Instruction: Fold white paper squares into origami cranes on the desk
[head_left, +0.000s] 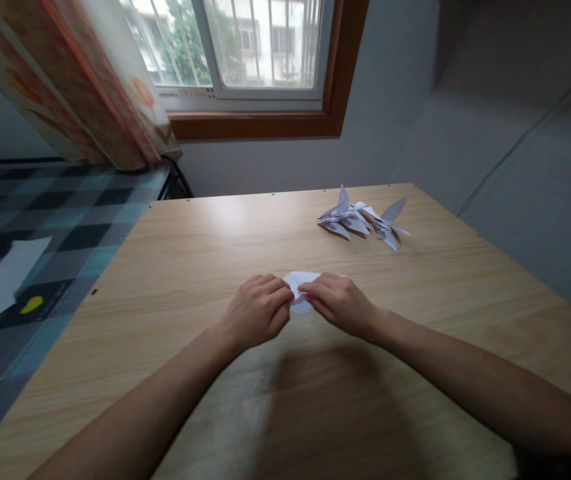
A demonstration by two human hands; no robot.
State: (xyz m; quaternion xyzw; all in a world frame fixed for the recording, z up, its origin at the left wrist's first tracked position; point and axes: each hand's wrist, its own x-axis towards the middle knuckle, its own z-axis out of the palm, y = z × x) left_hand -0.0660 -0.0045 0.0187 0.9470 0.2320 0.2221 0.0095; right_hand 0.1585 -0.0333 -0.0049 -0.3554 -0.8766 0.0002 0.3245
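Observation:
A small piece of white paper (301,279), partly folded, lies on the wooden table (200,253) between my two hands. On its left side, my left hand (261,308) is closed with the fingers curled and pressed together at the paper's edge. My right hand (340,300) grips the paper from the right, fingertips pinched near its middle. Both hands hide much of the sheet, so its full shape cannot be made out. Beyond the right hand sit several folded white paper pieces (348,217) with pointed flaps, grouped close together.
To the left stands a bed or table with a checked cover (80,233), bearing loose white paper sheets (10,273). A window (265,47) with a brown frame and a patterned curtain (90,80) are behind. A grey wall (515,167) borders the table's right side.

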